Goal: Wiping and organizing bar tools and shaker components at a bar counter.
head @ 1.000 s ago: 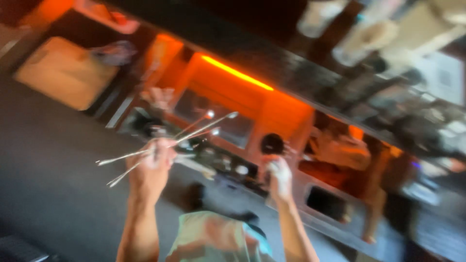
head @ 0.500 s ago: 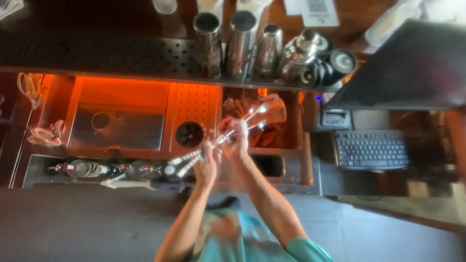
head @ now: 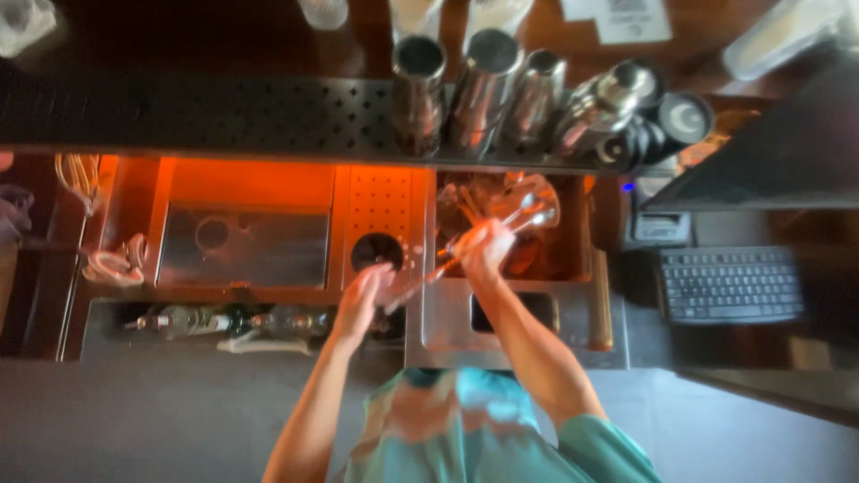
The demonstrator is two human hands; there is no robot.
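Person: teal shirt at the bottom of the view, both bare forearms reaching up over a bar well
Left hand: held with the palm turned up and fingers loosely spread; it grips nothing, and sits just below the lower tips of the metal tools
Right hand: fingers clamped round a bundle of long bar spoons, fist closed at about their middle
Where the spoons are: above the sink compartment at centre right, slanting from lower left up to upper right, bowls at the far end; blurred, so the count cannot be told
Handling: thin stiff metal rods, light, smooth and probably slick when wet; as a loose bundle they could fan out or slide, so a firm grasp near mid-shaft, as now, looks the safest hold
Left of the hands: perforated orange-lit drain plate and a steel lid; bottles lie in the rail near the person
Right: keyboard
Farthest: black bar mat with metal shaker tins standing upright on it
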